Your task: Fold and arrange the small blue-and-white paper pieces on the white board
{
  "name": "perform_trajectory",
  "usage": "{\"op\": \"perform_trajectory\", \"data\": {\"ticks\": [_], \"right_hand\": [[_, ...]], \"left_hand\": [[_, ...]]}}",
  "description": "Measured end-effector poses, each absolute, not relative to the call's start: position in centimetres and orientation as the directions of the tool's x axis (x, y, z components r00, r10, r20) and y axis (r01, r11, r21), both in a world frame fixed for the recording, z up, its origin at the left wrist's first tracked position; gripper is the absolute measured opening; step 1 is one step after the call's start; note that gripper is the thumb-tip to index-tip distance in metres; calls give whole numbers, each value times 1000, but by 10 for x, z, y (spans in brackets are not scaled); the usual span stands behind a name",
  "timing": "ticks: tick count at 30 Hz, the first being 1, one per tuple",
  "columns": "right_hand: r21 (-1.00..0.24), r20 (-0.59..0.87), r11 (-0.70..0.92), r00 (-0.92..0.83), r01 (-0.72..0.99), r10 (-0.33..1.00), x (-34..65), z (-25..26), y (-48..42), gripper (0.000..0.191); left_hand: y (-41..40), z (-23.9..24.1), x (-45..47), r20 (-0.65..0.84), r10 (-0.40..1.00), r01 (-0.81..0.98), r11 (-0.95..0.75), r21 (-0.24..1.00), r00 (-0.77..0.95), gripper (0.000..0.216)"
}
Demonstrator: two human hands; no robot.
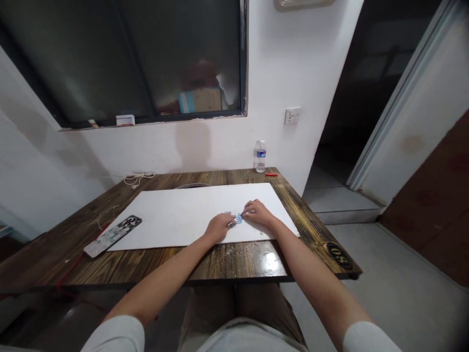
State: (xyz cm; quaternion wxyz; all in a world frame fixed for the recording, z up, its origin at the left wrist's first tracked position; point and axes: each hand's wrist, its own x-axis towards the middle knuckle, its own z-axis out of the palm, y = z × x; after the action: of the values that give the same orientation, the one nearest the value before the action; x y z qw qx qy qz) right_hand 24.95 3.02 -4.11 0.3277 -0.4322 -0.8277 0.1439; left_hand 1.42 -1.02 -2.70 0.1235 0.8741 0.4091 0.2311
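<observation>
A small blue openwork piece (238, 218), too small to name, lies on a large white board (176, 210) between my hands. At its left edge is my left hand (219, 227), with index finger and thumb closed around a tiny bit I cannot make out. From the other side my right hand (257, 212) reaches in, thumb and fingertips pinched together at the piece's upper right edge. Whatever those right fingertips hold is hidden. Both wrists rest low over the board's near half.
The board lies on a dark wooden table (234, 261). A patterned phone (115, 235) overlaps its left edge. Toward the wall are a coiled white cord (139, 178), a water bottle (260, 157) and a red pen (271, 174). A round number plaque (338, 255) sits at the near right corner.
</observation>
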Motion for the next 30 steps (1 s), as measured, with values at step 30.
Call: {"op": "perform_trajectory", "data": {"ticks": [30], "right_hand": [[-288,373,596,-486,749,790,242,-36,15,34]], "left_hand": [[-4,-18,-3,332,805,747,-586,315,491,30]]}}
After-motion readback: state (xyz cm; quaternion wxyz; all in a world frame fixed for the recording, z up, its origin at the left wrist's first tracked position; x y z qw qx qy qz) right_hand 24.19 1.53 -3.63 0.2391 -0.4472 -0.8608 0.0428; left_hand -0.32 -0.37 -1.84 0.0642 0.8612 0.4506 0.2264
